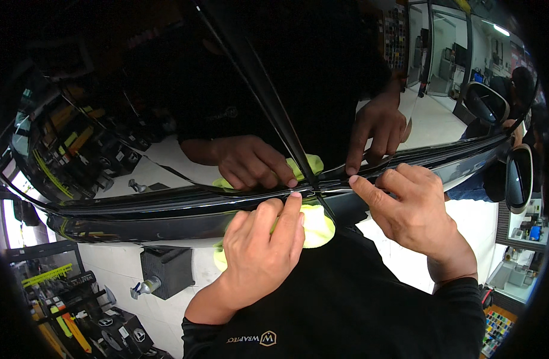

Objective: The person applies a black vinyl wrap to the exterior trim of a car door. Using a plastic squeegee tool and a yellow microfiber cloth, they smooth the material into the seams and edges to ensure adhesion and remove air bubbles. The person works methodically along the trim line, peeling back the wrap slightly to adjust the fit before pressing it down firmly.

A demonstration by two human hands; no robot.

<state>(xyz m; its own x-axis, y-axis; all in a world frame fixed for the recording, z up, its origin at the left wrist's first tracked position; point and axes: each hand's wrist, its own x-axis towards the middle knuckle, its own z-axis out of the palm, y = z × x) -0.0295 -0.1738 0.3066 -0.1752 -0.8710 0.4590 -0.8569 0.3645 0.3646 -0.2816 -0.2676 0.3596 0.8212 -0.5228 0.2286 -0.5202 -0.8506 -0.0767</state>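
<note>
My left hand is closed on a yellow-green cloth, which bulges out beside its fingers. Its index fingertip rests on the shiny strip of black trim under the car's side window. To the right, my right hand touches the same trim with its outstretched index finger, just past the dark window pillar. The other fingers there are bent and apart from the index, and I see nothing held; the thumb is hidden. Both hands and the cloth are mirrored in the dark window glass.
The car's side mirror sticks out at far right, near another person. Below left, a black box-like stand and a spray bottle stand on the pale floor. A rack of tools fills the lower left corner.
</note>
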